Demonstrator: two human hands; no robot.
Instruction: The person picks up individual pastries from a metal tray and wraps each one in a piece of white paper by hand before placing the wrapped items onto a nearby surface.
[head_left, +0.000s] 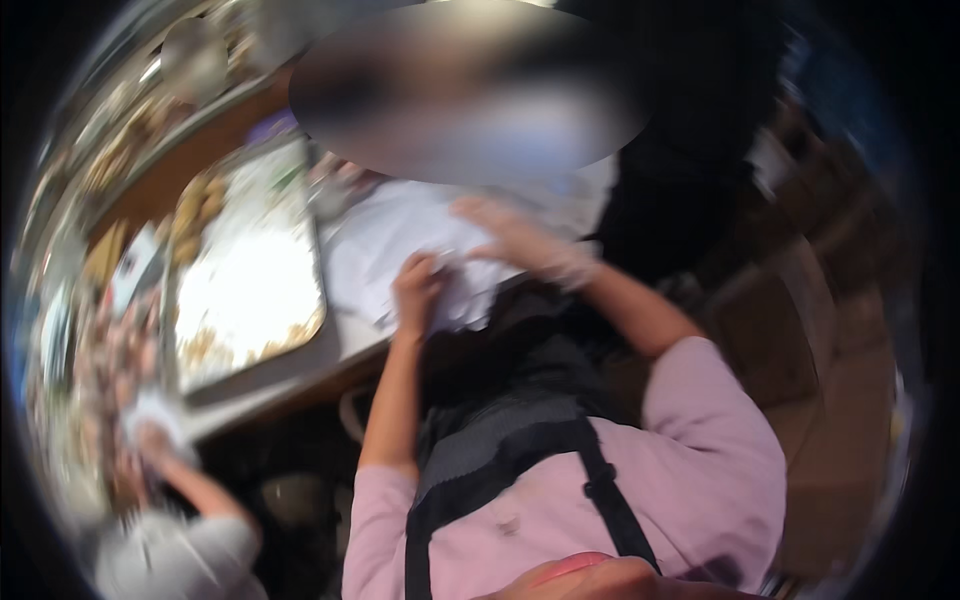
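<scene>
A pile of thin white sheets (375, 247), paper or plastic, lies before me at the table edge. My left hand (418, 289) is bare, its fingers curled on a crumpled white piece (446, 261) by the pile. To its right, my right hand (514, 234) wears a clear glove, gathered at the wrist. Its fingers are spread over the sheets, with nothing seen in them. Blur hides whether its fingertips touch the sheets.
Left of the sheets stands a metal tray (322, 300) with white, glaring contents and brown pieces along its sides. Another person's hand (152, 441) is at the lower left. A blurred patch covers the far side. Brown cardboard boxes (765, 337) stand at my right.
</scene>
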